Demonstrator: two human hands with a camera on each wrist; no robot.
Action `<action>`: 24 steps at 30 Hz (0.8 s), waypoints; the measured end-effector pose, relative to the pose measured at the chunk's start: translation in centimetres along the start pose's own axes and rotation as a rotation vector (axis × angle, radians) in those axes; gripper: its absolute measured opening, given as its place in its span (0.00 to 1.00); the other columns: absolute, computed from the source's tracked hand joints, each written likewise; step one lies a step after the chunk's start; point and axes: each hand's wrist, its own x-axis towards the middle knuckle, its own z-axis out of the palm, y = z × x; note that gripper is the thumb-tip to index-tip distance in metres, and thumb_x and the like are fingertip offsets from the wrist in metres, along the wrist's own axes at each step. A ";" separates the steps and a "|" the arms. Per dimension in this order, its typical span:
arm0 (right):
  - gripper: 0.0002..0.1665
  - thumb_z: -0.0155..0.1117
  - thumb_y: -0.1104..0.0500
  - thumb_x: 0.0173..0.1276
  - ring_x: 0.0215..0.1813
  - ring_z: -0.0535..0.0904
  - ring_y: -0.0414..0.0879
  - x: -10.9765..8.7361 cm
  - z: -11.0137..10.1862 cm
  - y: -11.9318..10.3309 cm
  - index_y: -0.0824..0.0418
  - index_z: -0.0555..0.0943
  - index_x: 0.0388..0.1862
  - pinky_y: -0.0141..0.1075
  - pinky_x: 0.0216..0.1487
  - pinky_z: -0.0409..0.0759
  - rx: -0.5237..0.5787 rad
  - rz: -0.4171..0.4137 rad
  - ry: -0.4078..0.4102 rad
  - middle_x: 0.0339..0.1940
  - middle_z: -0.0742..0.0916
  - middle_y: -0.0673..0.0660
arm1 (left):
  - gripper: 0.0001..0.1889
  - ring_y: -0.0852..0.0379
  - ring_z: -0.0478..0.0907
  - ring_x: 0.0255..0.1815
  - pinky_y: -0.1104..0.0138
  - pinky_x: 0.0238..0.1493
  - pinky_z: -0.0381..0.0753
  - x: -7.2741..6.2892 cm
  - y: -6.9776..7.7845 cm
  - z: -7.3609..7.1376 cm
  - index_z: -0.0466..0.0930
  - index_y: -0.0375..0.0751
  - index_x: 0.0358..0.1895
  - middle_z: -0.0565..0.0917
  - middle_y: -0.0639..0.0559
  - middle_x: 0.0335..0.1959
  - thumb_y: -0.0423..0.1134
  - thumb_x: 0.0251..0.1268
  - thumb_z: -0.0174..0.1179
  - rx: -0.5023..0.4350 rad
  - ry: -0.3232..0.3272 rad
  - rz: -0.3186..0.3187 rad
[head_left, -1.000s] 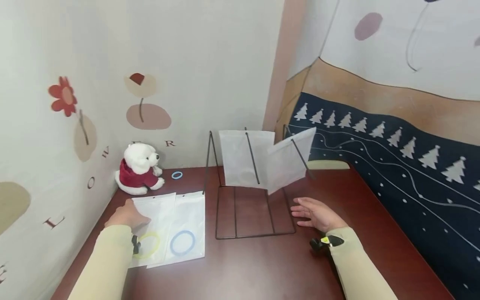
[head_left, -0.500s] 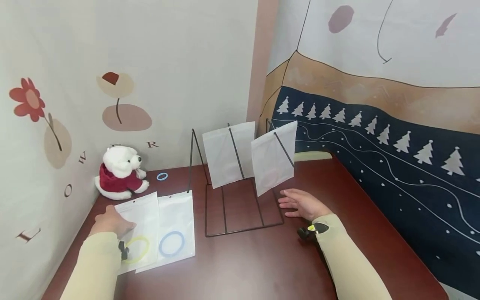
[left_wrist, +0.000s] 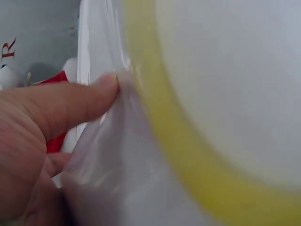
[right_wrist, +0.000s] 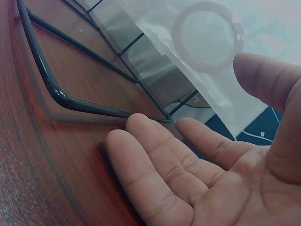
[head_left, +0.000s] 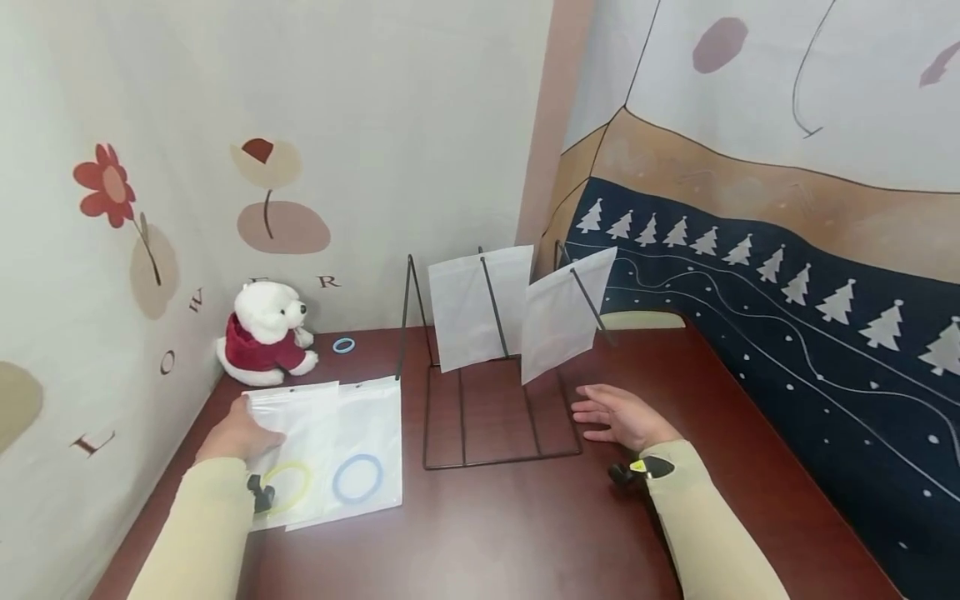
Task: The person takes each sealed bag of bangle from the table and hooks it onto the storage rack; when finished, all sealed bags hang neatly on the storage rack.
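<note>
My left hand (head_left: 238,433) pinches the left edge of a clear-fronted white zip bag (left_wrist: 155,188) between thumb and fingers. A yellow ring (head_left: 288,487) shows inside it. That bag overlaps a second zip bag (head_left: 381,433), which contains a blue ring (head_left: 357,479) and has its top right corner at a rack prong's tip. My right hand (head_left: 626,417) is open, palm toward the black wire rack (head_left: 502,460), fingertips close to its base. On the rack's other prongs hang two white zip bags, a middle one (head_left: 465,312) and a right one (head_left: 558,317); a pinkish ring (right_wrist: 207,66) shows through one in the right wrist view.
A white plush bear (head_left: 266,333) in a red outfit sits at the back left of the brown table (head_left: 450,542). Beside it lies a small light-blue ring (head_left: 343,345). Patterned wall cloth (head_left: 375,125) borders the table at the back and sides.
The hanging right bag has swung and settled, and it now stands apart from the middle bag. The head view has shifted; both hands stay in about the same places.
</note>
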 end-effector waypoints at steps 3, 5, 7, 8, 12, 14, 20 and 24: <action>0.40 0.57 0.43 0.83 0.68 0.81 0.57 0.2 0.3 0.1 0.64 0.63 0.82 0.53 0.67 0.84 0.002 0.007 -0.006 0.73 0.78 0.69 | 0.56 0.14 0.62 0.70 0.26 0.70 0.64 -0.6 -0.7 -0.3 0.29 0.25 0.82 0.55 0.14 0.74 0.41 0.70 0.64 -0.074 0.035 -0.013; 0.40 0.56 0.43 0.83 0.68 0.81 0.57 0.2 0.4 0.2 0.64 0.63 0.82 0.53 0.66 0.84 -0.007 0.010 -0.008 0.73 0.78 0.69 | 0.51 0.14 0.56 0.74 0.26 0.72 0.59 -1.1 -1.0 -0.6 0.26 0.30 0.83 0.50 0.16 0.78 0.37 0.73 0.57 -0.124 0.049 -0.032; 0.40 0.57 0.43 0.83 0.68 0.81 0.57 0.3 0.4 0.3 0.64 0.62 0.82 0.53 0.66 0.84 -0.007 0.011 -0.003 0.73 0.78 0.70 | 0.48 0.15 0.48 0.78 0.26 0.75 0.53 -1.5 -1.1 -1.0 0.25 0.34 0.84 0.44 0.18 0.81 0.35 0.74 0.51 -0.171 0.066 -0.042; 0.40 0.57 0.43 0.83 0.69 0.81 0.58 0.3 0.3 0.4 0.64 0.62 0.82 0.53 0.66 0.84 -0.006 0.012 -0.002 0.73 0.78 0.70 | 0.47 0.15 0.44 0.79 0.26 0.75 0.51 -1.7 -1.1 -1.2 0.25 0.35 0.84 0.41 0.19 0.81 0.33 0.74 0.49 -0.189 0.077 -0.045; 0.41 0.57 0.43 0.83 0.69 0.80 0.58 0.1 0.2 0.5 0.65 0.61 0.83 0.53 0.67 0.84 -0.012 0.012 -0.009 0.73 0.77 0.70 | 0.45 0.17 0.41 0.81 0.26 0.77 0.48 -2.5 -0.9 -2.0 0.32 0.35 0.86 0.40 0.20 0.82 0.30 0.69 0.43 -0.214 0.142 0.031; 0.41 0.57 0.43 0.83 0.69 0.80 0.58 0.0 0.1 0.5 0.64 0.62 0.82 0.53 0.67 0.83 -0.009 0.012 -0.009 0.74 0.77 0.70 | 0.44 0.17 0.43 0.81 0.26 0.76 0.49 -2.8 -0.8 -2.4 0.38 0.35 0.86 0.44 0.19 0.81 0.28 0.67 0.43 -0.225 0.182 0.108; 0.41 0.55 0.43 0.84 0.70 0.79 0.58 -0.1 0.0 0.3 0.66 0.61 0.83 0.54 0.68 0.83 -0.015 -0.001 0.000 0.74 0.77 0.71 | 0.36 0.19 0.44 0.82 0.27 0.77 0.50 -4.2 0.5 -3.0 0.53 0.40 0.85 0.48 0.24 0.83 0.27 0.74 0.45 -0.353 0.248 0.292; 0.40 0.56 0.43 0.83 0.68 0.81 0.57 0.0 0.2 0.1 0.66 0.62 0.82 0.53 0.66 0.84 -0.015 -0.002 0.007 0.72 0.78 0.70 | 0.34 0.29 0.39 0.86 0.35 0.82 0.43 -5.8 1.5 -3.3 0.60 0.41 0.83 0.47 0.31 0.86 0.25 0.74 0.47 -0.474 0.266 0.371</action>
